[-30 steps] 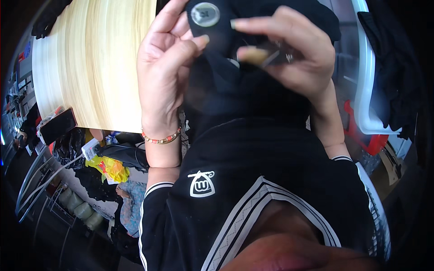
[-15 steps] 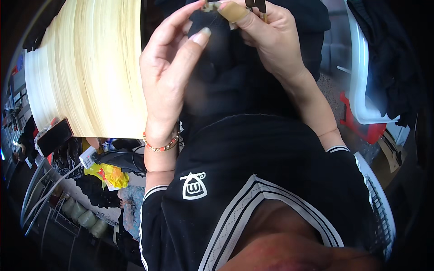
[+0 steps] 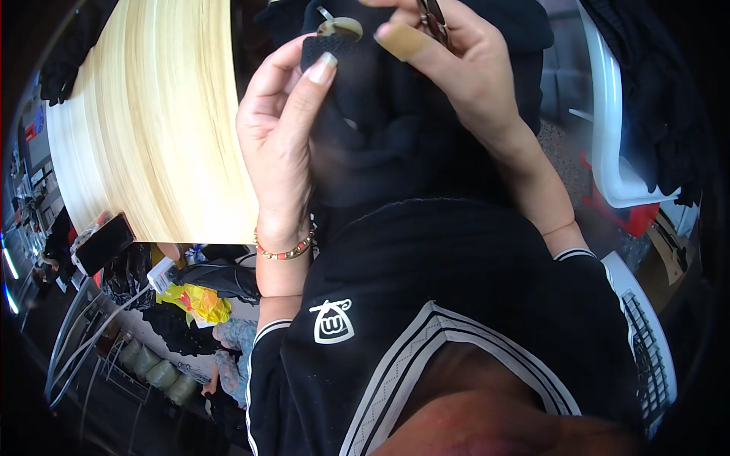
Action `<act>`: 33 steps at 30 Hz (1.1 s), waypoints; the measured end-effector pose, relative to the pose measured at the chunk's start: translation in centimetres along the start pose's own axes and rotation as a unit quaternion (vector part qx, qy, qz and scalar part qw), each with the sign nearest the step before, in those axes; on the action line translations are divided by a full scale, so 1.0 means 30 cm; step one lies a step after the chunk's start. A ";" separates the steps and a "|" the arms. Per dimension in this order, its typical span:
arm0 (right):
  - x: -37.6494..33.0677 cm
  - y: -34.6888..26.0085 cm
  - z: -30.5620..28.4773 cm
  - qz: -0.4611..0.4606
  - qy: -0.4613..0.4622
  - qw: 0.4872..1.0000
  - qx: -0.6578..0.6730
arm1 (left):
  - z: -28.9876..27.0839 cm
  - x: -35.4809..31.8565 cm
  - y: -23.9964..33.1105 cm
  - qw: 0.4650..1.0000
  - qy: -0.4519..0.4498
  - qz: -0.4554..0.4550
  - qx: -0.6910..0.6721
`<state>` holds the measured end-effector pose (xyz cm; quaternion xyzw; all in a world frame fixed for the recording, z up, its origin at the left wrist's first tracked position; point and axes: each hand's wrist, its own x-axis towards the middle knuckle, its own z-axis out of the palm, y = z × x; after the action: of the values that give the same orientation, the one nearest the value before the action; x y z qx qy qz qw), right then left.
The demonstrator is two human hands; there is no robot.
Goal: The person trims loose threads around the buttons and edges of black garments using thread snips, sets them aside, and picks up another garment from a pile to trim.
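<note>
Black cloth lies over my lap, and my left hand pinches an edge of it between thumb and fingers. At that edge sits a beige-green round button, with a small shiny sliver sticking up beside it that I cannot make out. To the right, apart from the button, my right hand has dark thread snips tucked in its curled fingers. Tan tape wraps its thumb. The fingertips of this hand are partly cut off by the upper edge.
A pale wood-grain table stands at my left, with a phone by its near corner. Beneath are a yellow bag and cables. On the right, dark garments hang over a white plastic bin. Another person's patterned clothing shows lower left.
My right hand has drawn away from the button to the right, its thumb lifting off. My left hand now pinches the cloth edge, and the button is in plain sight.
</note>
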<state>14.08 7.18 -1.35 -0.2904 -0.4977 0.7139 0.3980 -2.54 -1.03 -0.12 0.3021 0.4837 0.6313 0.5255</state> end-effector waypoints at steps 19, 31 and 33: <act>-0.020 -0.025 -0.014 -0.296 0.009 0.874 -0.386 | 0.013 -0.008 -0.015 0.998 0.019 -0.007 -0.063; -0.016 -0.026 -0.003 -0.324 0.031 0.841 -0.433 | 0.022 -0.016 -0.026 0.998 0.004 0.013 -0.062; -0.015 -0.015 -0.005 -0.340 0.038 0.846 -0.408 | 0.022 -0.016 -0.028 0.998 0.001 0.013 -0.066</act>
<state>14.57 6.95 -0.96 -0.2659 -0.7964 0.2548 0.4797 -1.51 -1.32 -0.60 0.2724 0.4371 0.6692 0.5356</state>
